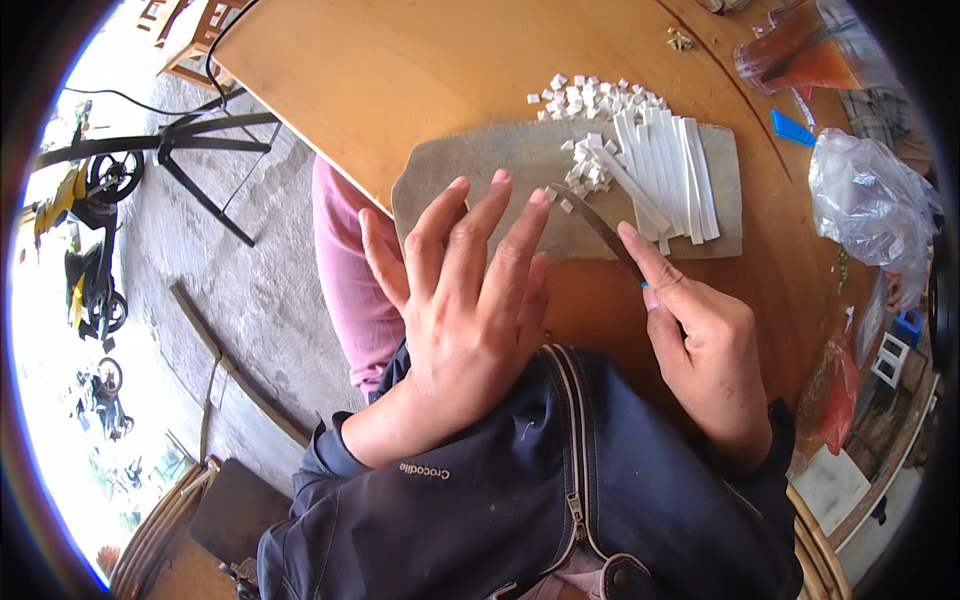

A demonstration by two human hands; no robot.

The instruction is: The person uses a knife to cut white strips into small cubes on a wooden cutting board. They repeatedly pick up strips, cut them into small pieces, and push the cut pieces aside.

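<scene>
The left hand (465, 300) is open, fingers spread and extended, palm down; its fingertips lie over the near edge of a grey cutting board (480, 170), and whether they press on it cannot be told from this angle. It holds nothing.

The right hand (700, 340) is closed around the handle of a knife (597, 225), index finger stretched along the spine. Only a small blue patch of the handle shows under the finger. The blade runs up and to the left across the board, its tip close to the left middle fingertip and just beside a loose white cube.

On the far right part of the board lie long white strips (675, 170), side by side, running roughly front to back. To their left, touching them, sits a small heap of white cubes (590, 165). A larger pile of cubes (590, 98) rests on the wooden table (380, 70) just beyond the board's far edge.

On the table to the right: a blue clip-like item (793, 128), a crumpled clear plastic bag (870, 200), and a plastic bag of orange-red liquid (810, 50) at the far corner.

Dark blue jacket sleeves cover both forearms. Left of the table, on the concrete ground, stands a black tripod (190, 160).
</scene>
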